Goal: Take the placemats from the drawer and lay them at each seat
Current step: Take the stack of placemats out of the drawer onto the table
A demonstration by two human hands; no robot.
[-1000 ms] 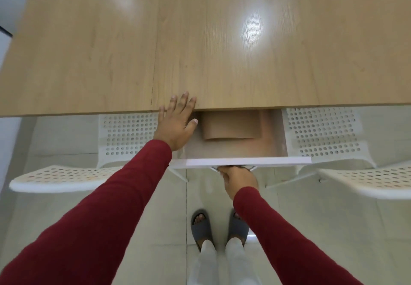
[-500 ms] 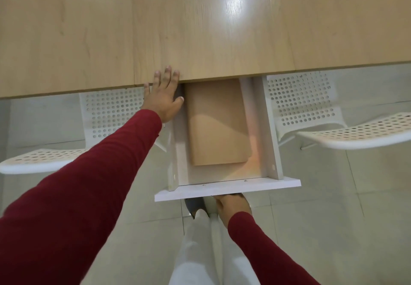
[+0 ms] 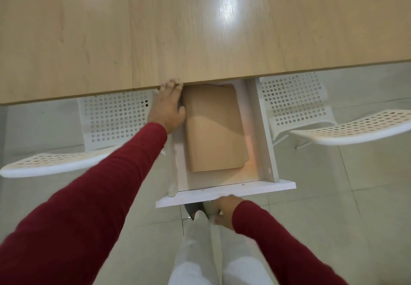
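Closest to us are our legs in light trousers (image 3: 200, 251), standing on a pale tiled floor (image 3: 333, 218). Both our arms wear red sleeves (image 3: 100, 207).

Our right hand (image 3: 224, 210) is low, just under the white front board of the drawer (image 3: 222, 192). It looks blurry. The fingers are tucked under the board, so we cannot tell if this grip is open or closed on something.

The drawer is pulled far out from under the bench (image 3: 200, 29). It is white inside. The mats (image 3: 213, 129) lie flat in it, in a brown stack. They sit nearer the left wall of the drawer than the right wall. The far end of the stack reaches to the bench edge. A shadow falls across the far half of the stack.

Our left hand (image 3: 169, 109) is stretched out past the drawer's left wall, just beside the mats. Its fingers are straight and the tips touch the edge of the bench. It holds nothing, so this grip is open.

Two white chairs with little holes stand on the floor, the left chair (image 3: 111, 115) and the right chair (image 3: 293, 100), one on each side of the drawer. Their seats go under the bench.

The bench top is light wood, with a bright shine of light on it.
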